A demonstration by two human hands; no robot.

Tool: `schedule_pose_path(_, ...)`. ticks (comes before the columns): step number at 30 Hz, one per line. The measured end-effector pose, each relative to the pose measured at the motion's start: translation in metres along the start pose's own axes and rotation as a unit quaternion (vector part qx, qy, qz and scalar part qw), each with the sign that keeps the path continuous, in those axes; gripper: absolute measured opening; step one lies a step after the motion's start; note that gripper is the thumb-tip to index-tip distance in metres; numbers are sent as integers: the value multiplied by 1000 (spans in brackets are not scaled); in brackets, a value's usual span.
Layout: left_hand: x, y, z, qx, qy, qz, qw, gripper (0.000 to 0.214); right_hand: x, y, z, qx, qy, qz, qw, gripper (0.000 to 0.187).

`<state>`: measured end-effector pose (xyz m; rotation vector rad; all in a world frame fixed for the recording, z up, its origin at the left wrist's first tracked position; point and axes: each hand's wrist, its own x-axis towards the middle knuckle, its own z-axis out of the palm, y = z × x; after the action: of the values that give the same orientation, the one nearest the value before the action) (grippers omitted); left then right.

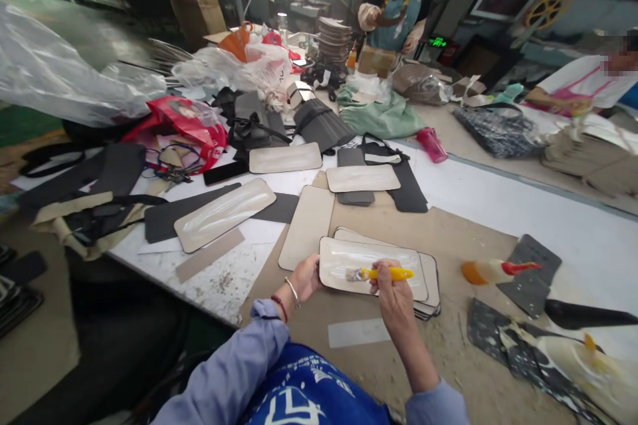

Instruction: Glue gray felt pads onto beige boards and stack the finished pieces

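Observation:
My left hand (305,277) grips the left edge of a beige rounded rectangular panel (339,254), its fingers partly hidden beneath. Wet-looking white streaks cover the panel's upper face. In my right hand (393,295) is a paintbrush (369,274) with a yellow handle, its bristles touching the panel near the middle. Under this panel lies a stack of similar panels (432,279), dark at the edges. Another beige panel (306,226) rests flat just beyond my left hand. Three more streaked panels (224,214) lie farther off on dark grey pieces and among other goods.
On the right are a glue bottle (483,272) with a red nozzle, a dark grey piece (529,275) and a whitish container (573,358). A black phone (226,172) and red bag (187,129) sit left. Two people (399,6) are across and to the right.

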<state>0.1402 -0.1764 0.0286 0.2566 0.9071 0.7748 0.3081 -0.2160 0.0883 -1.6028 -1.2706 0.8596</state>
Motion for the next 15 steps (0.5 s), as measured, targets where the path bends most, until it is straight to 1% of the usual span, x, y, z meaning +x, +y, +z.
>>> schedule_pose_path(2, -1, 2, 0, 6, 1, -6, 1000, 29, 2, 4, 17, 78, -22, 56, 995, 42)
schedule_pose_path(3, -1, 2, 0, 6, 1, -6, 1000, 29, 2, 7, 24, 100, -36, 76, 991, 44)
schedule_pose_path(5, -1, 2, 1, 7, 4, 0, 1000, 28, 2, 13, 32, 108, -47, 104, 988, 48)
schedule_pose_path(7, 0, 0, 1, 11, 16, 7, 1000, 27, 1, 20, 29, 72, -39, 115, 990, 50)
schedule_pose_path(9, 2, -3, 1, 25, 40, 21, 999, 25, 1, 23, 20, 28, -16, 106, 994, 50)
schedule_pose_path(11, 5, -6, 0, 48, 65, 37, 996, 23, 4, 23, 11, 6, 4, 95, 995, 48)
schedule_pose_path(13, 9, -9, 0, 73, 82, 48, 993, 24, 8, 21, 10, 26, 28, 96, 995, 48)
schedule_pose_path(15, 11, -11, 0, 96, 85, 53, 990, 26, 13, 20, 19, 80, 46, 104, 990, 48)
